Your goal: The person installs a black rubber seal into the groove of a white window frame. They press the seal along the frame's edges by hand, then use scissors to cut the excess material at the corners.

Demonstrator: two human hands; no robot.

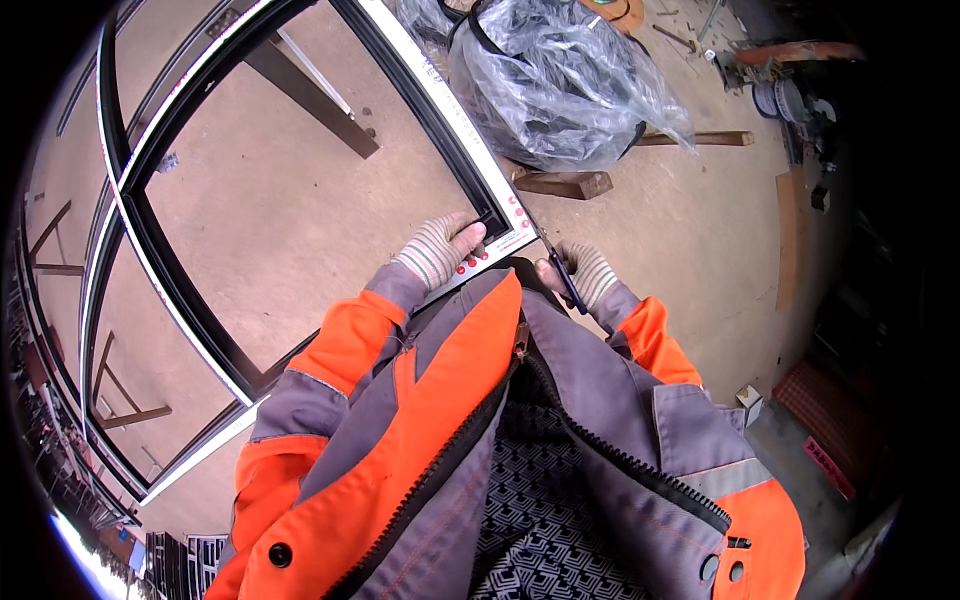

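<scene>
Your knit cloth gloves (pixel 440 250) look rough; the window frame (pixel 470 130) is smooth white plastic with matt black rubber seal. Clear crinkled plastic bag (pixel 560 80) is glossy; the floor (pixel 290 220) is matt concrete.

The window frame (pixel 300 200) is laid flat ahead, its near corner gripped by the left hand (pixel 440 250). Just right of that corner, scissors (pixel 562 275) are held in the right hand (pixel 585 275). Beyond the corner, a plastic bag (pixel 560 80) is set, with a wooden block (pixel 565 184) beneath its edge.
</scene>
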